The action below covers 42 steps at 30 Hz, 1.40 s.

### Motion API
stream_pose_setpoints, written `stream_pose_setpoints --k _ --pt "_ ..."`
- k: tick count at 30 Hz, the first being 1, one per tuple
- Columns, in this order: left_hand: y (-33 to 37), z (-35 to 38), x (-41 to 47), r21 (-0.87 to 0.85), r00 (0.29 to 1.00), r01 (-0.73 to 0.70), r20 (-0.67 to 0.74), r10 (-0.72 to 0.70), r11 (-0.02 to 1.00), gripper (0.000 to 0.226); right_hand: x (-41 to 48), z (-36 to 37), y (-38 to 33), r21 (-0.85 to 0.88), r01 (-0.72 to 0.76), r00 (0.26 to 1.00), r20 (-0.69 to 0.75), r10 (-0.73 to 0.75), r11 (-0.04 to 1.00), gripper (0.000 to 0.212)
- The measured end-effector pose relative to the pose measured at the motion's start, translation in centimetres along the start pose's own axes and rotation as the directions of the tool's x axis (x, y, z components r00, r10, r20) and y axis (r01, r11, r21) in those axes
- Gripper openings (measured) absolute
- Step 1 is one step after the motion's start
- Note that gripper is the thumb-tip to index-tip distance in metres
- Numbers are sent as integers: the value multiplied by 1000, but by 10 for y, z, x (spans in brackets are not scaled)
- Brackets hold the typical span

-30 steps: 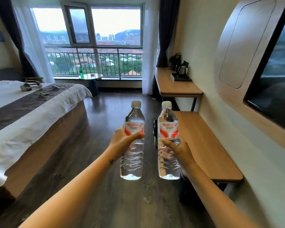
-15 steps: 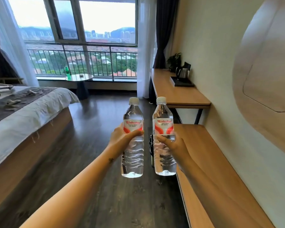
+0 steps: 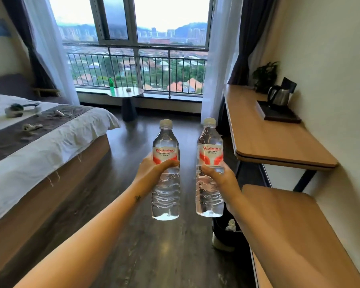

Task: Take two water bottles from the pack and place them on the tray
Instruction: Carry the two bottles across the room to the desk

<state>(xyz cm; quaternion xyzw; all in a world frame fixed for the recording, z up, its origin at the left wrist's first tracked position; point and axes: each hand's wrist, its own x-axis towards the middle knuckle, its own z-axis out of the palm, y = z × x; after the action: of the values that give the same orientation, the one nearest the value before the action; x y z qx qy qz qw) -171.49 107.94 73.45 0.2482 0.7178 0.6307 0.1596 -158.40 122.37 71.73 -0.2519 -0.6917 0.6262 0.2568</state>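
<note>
Both arms are stretched out in front, each one carrying a clear water bottle upright over the dark wood floor [image 3: 133, 246]. The left hand [image 3: 154, 173] is wrapped tight around the left bottle [image 3: 165, 183] just below its red and white label, fingers curled across the front. The right hand [image 3: 220, 179] is clamped the same way on the right bottle [image 3: 209, 154], thumb showing across the front under the label. The two bottles sit side by side near the middle of the view, close but not touching, caps on, and neither is resting on anything. Off at about 2 o'clock from the bottles there's a wooden tabletop [image 3: 268, 138] along the wall, and on its far end a dark tray [image 3: 279, 116] with a steel kettle [image 3: 277, 96] standing on it and a small plant [image 3: 265, 74] behind. So the bottles are well apart from the tray. A lower wooden bench [image 3: 289, 225] is at roughly 4 o'clock, right by the right forearm. At 9 o'clock is a bed [image 3: 40, 142] with white sheets and a few small gadgets on it, and at 12 o'clock a little round table [image 3: 126, 93] with a green bottle [image 3: 112, 85] by the window [image 3: 137, 38].
</note>
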Motion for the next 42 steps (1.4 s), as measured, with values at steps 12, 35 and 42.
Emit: stream_pose_setpoints --k 12,35,42 --pt "-1 72 315 -8 984 22 177 -20 1000 29 278 -13 -4 -32 -2 991 -136 -2 999 43" --pt "-27 327 857 -56 894 -3 447 28 998 49 832 -175 38 -78 -23 924 -381 -9 997 42" --pt "-31 412 1004 -80 833 2 552 43 997 53 955 -224 69 36 -75 875 -478 83 997 42"
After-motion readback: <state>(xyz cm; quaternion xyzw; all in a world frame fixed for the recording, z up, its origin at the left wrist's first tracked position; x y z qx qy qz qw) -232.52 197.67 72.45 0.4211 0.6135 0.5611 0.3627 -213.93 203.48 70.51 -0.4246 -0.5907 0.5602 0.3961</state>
